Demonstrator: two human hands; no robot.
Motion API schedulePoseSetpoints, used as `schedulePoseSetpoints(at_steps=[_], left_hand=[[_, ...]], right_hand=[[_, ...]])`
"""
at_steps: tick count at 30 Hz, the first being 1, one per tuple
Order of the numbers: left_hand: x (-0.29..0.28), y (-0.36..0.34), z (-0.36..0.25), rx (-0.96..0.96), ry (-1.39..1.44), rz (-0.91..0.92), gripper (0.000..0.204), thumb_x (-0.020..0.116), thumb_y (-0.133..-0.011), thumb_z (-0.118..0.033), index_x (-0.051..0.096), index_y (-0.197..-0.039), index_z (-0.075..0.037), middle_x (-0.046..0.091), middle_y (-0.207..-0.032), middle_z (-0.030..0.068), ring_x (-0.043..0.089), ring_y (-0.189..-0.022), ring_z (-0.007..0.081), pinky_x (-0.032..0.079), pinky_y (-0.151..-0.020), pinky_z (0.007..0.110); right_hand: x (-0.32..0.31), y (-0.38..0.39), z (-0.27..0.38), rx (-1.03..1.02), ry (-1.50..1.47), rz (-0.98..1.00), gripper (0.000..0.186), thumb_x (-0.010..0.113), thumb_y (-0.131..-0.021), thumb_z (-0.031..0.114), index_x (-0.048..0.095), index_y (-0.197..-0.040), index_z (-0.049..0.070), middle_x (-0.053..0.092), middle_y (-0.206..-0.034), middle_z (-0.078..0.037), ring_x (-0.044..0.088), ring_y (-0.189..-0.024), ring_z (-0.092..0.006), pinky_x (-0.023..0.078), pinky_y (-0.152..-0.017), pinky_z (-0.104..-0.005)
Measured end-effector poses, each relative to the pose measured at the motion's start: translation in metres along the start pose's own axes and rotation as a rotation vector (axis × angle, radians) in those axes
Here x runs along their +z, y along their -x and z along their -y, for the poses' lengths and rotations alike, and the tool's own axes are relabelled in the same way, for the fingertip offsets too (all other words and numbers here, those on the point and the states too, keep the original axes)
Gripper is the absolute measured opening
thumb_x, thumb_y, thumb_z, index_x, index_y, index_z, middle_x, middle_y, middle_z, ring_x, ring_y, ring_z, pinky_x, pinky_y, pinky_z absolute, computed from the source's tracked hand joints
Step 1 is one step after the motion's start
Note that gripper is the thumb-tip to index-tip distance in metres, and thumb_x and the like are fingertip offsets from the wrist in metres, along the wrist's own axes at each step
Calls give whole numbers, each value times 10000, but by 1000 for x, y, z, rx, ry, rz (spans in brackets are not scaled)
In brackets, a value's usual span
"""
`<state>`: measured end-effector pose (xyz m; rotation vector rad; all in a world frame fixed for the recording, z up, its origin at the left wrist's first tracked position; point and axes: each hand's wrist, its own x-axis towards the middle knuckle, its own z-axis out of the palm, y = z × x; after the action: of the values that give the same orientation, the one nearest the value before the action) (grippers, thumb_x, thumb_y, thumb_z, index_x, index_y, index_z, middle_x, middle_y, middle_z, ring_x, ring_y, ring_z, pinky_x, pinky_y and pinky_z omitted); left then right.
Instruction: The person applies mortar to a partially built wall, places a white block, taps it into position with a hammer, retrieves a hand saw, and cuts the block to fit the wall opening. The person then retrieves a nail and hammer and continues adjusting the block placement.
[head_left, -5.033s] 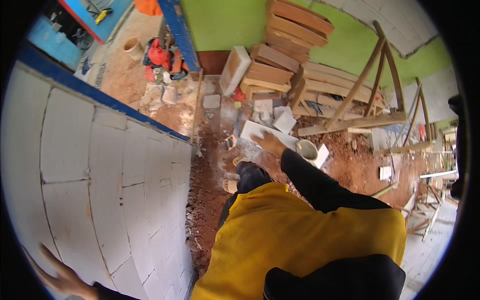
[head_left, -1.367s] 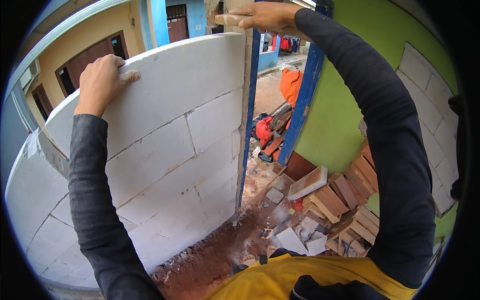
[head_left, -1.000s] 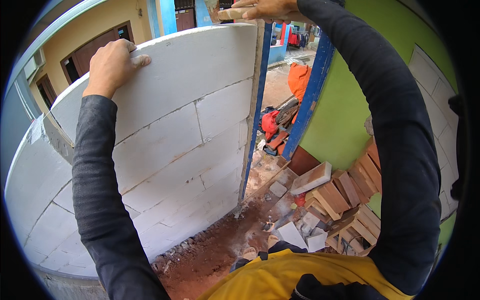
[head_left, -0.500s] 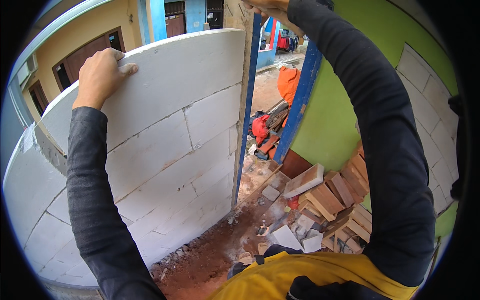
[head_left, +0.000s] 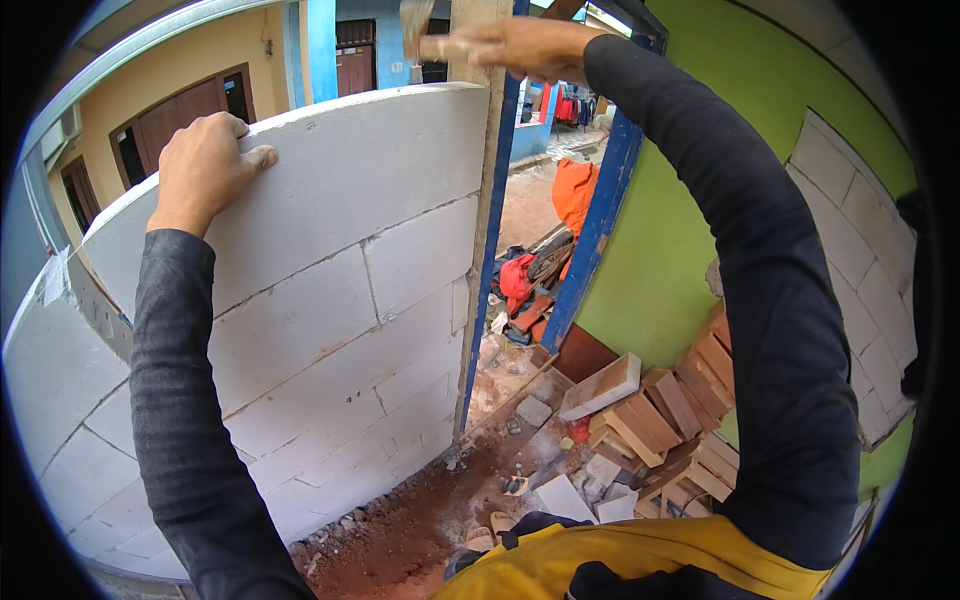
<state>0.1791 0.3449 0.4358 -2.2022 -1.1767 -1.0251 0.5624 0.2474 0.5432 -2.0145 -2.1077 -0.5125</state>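
Observation:
My left hand (head_left: 205,170) rests over the top edge of a wall of white lightweight blocks (head_left: 300,290). Its thumb lies on the near face, and its fingers curl over the top. Up at the far end of the wall, my right hand (head_left: 535,48) is raised beside the door frame post (head_left: 490,130). It grips a hammer-like tool (head_left: 415,25) that points left above the wall's top edge. Motion blurs the tool and the fingertips, so its exact kind is unclear. No contact between the tool and the blocks shows.
A doorway with blue jambs (head_left: 597,235) opens right of the wall. Beyond it lie an orange sheet (head_left: 573,195) and a red bundle (head_left: 516,282). Stacked wood pieces (head_left: 645,425), broken white blocks (head_left: 563,498) and rubble cover the ground below a green wall (head_left: 650,240).
My right hand has come lower into view, and the tool in it now shows to the left. My left hand keeps its place on the wall. The whole view has shifted slightly.

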Motion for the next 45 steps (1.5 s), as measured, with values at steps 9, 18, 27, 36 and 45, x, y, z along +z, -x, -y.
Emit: schedulePoseSetpoints(at_steps=[9, 18, 27, 36, 45], left_hand=[[-3, 0, -1, -18, 0, 0, 479, 908, -821, -403, 843, -1109, -26, 819, -932, 156, 783, -793, 257, 617, -837, 367], [-26, 6, 15, -4, 18, 217, 580, 837, -889, -486, 786, -1286, -66, 794, -1164, 186, 770, -1038, 351, 580, -1000, 474], [-52, 17, 56, -216, 8, 312, 742, 894, -795, -570, 767, -1328, -69, 781, -1240, 174, 739, -1164, 329, 558, -1059, 420], [-46, 21, 60, -222, 69, 291, 742, 889, -793, -564, 760, -1345, -85, 776, -1258, 171, 738, -1170, 321, 526, -1103, 425], [-44, 26, 72, -68, -118, 146, 741, 879, -772, -625, 788, -1291, -103, 789, -1207, 164, 734, -1169, 314, 292, -1264, 603]], right_hand=[[-4, 17, 0, 45, -404, -221, 615, 541, -1097, 472, 457, -1646, 208, 535, -723, -6, 533, -512, -96, 465, -462, -294], [-36, 1, 28, -52, -450, -98, 666, 554, -1011, 413, 474, -1602, 116, 570, -750, -34, 534, -473, -91, 463, -427, -266], [-19, 25, 119, -30, -468, 102, 625, 530, -1097, 421, 414, -1667, 193, 537, -763, 6, 530, -544, -68, 487, -462, -249], [-12, 12, 106, 1, -630, -121, 639, 492, -1116, 445, 346, -1698, 224, 497, -739, 11, 507, -507, -76, 488, -466, -252], [-10, 15, 80, -83, -620, -46, 650, 478, -1118, 470, 336, -1696, 209, 491, -683, 6, 489, -428, -68, 437, -385, -243]])
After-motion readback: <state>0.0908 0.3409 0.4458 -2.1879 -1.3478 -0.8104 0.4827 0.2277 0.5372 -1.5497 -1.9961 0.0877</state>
